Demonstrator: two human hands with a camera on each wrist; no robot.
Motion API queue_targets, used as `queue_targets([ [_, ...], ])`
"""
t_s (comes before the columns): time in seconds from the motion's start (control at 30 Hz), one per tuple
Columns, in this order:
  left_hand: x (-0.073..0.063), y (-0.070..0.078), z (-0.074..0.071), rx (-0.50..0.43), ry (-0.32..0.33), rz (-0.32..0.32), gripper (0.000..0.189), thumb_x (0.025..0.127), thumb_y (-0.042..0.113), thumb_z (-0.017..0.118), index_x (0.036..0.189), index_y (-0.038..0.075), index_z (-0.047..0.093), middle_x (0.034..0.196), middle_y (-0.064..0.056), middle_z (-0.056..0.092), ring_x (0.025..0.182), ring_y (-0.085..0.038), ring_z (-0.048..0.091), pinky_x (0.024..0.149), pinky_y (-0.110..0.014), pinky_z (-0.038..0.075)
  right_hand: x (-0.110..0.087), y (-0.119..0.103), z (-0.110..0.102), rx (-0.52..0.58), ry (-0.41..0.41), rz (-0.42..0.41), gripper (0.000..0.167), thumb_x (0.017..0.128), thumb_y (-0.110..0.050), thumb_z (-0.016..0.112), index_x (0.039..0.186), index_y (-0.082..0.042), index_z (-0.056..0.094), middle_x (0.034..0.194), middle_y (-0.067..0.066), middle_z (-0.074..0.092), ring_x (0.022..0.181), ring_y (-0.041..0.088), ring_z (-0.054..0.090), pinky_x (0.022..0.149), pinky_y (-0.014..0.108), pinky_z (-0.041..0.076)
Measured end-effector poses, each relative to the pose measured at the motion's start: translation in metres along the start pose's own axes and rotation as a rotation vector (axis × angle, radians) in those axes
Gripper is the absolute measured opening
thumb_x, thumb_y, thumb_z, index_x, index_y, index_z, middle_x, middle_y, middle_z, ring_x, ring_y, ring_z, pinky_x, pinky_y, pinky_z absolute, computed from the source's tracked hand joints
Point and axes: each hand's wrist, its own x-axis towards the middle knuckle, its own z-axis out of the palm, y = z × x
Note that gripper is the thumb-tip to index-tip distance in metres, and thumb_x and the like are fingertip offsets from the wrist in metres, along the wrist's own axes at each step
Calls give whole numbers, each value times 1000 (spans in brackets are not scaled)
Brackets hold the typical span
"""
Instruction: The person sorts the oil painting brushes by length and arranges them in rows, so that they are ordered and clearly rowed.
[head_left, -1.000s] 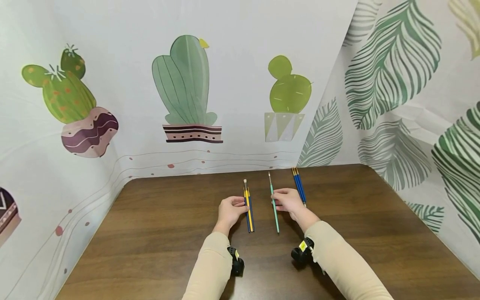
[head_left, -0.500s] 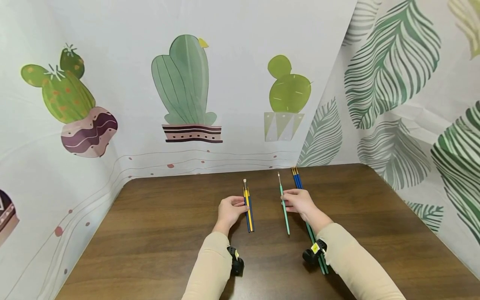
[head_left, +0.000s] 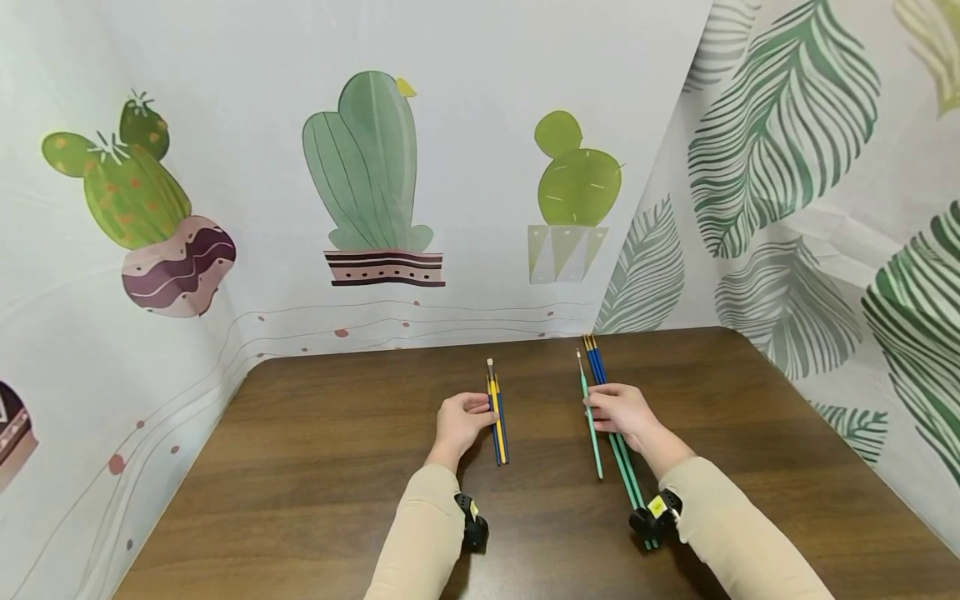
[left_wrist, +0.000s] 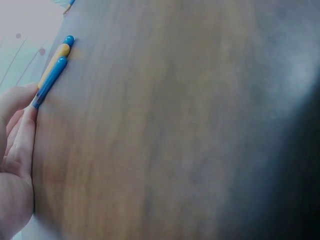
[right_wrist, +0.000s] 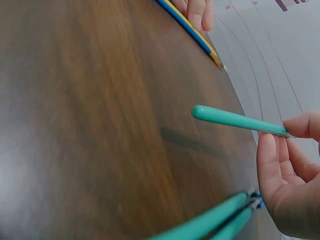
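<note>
Your right hand (head_left: 622,410) pinched one green brush (head_left: 595,446) above the tabletop (head_left: 337,467), near the green pair (head_left: 625,473); your left hand (head_left: 459,423), half-cropped in its wrist view, seemingly pinched the yellow-and-blue bundle (head_left: 500,440). You looked mid-transfer; the next move likely called for careful lowering.

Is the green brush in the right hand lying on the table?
No, the right hand pinches the green brush above the table, and a gap shows between it and its shadow.
</note>
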Motion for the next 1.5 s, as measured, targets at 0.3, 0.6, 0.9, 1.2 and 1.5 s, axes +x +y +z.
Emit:
queue_targets([
  [0.3, -1, 0, 1, -1, 4, -7, 34, 74, 0, 76, 107, -6, 66, 107, -22, 69, 100, -29, 68, 83, -31, 56, -11, 5, -25, 36, -34, -14, 47, 90, -10, 56, 129, 14, 44, 92, 4, 68, 71, 6, 61, 63, 22, 56],
  [0.6, 1, -1, 1, 7, 12, 11, 35, 73, -2, 76, 106, -7, 66, 105, -22, 69, 98, -29, 68, 81, -30, 57, -25, 13, -46, 3, -30, 2, 49, 89, -11, 59, 128, 13, 45, 87, -4, 65, 74, 8, 63, 65, 24, 57],
  [0.9, 3, -2, 1, 11, 12, -12, 35, 74, 1, 76, 107, -4, 66, 107, -20, 69, 100, -28, 68, 82, -30, 57, -41, 24, -53, -52, -31, 6, 47, 86, -10, 62, 124, 14, 48, 84, -1, 67, 74, 10, 63, 66, 26, 57],
  [1.2, 1, -2, 1, 8, 9, -15, 35, 74, 1, 76, 107, -5, 66, 106, -20, 69, 99, -28, 68, 82, -30, 57, -50, 36, -53, -89, -32, 2, 45, 85, -10, 64, 121, 14, 51, 82, 0, 66, 72, 11, 64, 64, 27, 58],
  [1.5, 3, -3, 2, 12, 10, -11, 33, 74, 1, 77, 106, -4, 67, 106, -19, 70, 99, -28, 68, 82, -31, 57, -57, 41, -52, -126, 2, -11, 43, 85, -11, 66, 117, 15, 53, 83, 2, 68, 73, 8, 64, 66, 25, 57],
])
